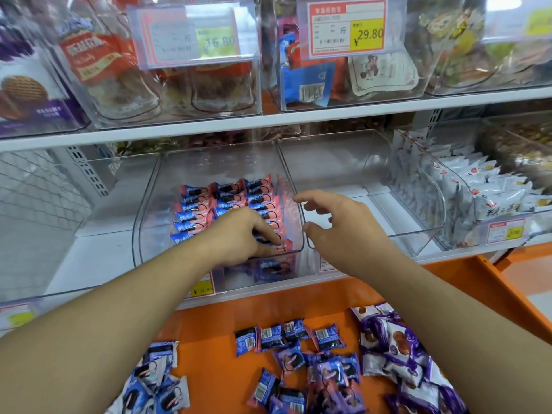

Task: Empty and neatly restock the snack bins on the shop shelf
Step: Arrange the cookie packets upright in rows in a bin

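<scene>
Left hand [239, 234] seemingly pinching upright packets [227, 201] rowed front-to-back in bin [146, 222], right hand [337, 225] open

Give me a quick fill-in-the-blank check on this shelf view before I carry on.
1. The left hand reaches into the clear bin holding neat rows of ____ packets.
2. The right hand holds ____.
3. Loose packets lie on the ____ ledge below.

Missing words: blue-and-pink; nothing; orange

Left hand's fingertips [276, 245] buried among packets [227, 201]; price label [201, 288] half-covered.
</scene>
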